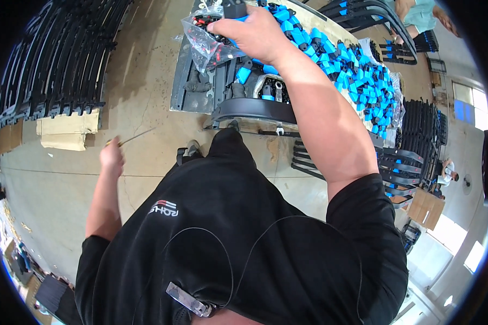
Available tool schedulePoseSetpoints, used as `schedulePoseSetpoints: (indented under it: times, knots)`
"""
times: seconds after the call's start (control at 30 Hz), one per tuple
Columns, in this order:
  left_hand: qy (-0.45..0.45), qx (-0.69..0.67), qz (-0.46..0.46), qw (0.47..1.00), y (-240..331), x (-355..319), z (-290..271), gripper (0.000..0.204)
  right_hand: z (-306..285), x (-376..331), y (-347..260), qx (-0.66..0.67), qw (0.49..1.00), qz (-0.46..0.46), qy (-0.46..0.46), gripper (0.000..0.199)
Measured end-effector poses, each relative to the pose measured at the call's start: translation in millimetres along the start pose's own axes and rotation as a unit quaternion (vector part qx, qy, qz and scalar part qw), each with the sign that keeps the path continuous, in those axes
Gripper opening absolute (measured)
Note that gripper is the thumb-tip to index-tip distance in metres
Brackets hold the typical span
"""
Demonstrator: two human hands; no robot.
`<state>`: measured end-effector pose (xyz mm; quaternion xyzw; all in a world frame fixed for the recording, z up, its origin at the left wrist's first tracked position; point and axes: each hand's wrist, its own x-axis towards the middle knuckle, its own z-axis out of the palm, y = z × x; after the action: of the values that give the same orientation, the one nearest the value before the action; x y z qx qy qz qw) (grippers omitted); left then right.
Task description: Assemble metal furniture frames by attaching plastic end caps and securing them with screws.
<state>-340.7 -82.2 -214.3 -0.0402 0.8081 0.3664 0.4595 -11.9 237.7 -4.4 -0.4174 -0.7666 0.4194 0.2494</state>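
Observation:
My left hand (112,157) is out to the left over the floor, closed round a screwdriver (137,136) whose long thin shaft points to the right. At the far end of the worktable my right hand (259,37) grips a black block-shaped part (234,9) with some blue by the fingers. Below that hand lies a clear plastic bag (200,50) with small red and black pieces in it. A large heap of blue-and-black plastic parts (371,89) spreads to the right of my right forearm. A curved black bar (255,109) lies along the table's near edge.
Long black bars (54,59) are stacked at the left, above flattened cardboard (68,130). A small container (274,89) holds dark hardware. A wrench (280,131) shows by the near edge. More curved bars (401,168) stand at right. Another person (417,16) is at far right.

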Motion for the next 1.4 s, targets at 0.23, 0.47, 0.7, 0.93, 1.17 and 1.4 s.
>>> schedulePoseSetpoints:
  times: [0.23, 0.47, 0.7, 0.93, 1.17, 1.4]
  knots:
    - [-0.038, 0.175, 0.205, 0.962, 35, -50, -17, 0.019, 6, 2, -8, -0.054, 0.997, 0.017, -0.043, 0.044]
    - [-0.571, 0.201, 0.367, 0.707, 83, -194, 95, 0.028, 4, -1, -2, -0.033, 0.998, 0.024, -0.040, 0.045]
    - [-0.633, 0.169, 0.494, 0.572, 53, -226, 217, 0.045, 3, 0, 5, -0.013, 0.997, 0.038, -0.065, 0.042]
    - [-0.481, 0.362, 0.569, 0.561, 32, -222, 320, 0.035, 4, 2, 6, -0.037, 0.998, 0.037, -0.047, 0.044]
    - [-0.199, 0.426, 0.701, 0.536, 8, -193, 374, 0.044, 2, -1, 1, -0.013, 0.995, 0.066, -0.067, 0.043]
    - [-0.357, 0.407, 0.671, 0.506, 49, -218, 305, 0.050, 4, 2, 11, 0.088, 0.992, 0.054, -0.066, 0.039]
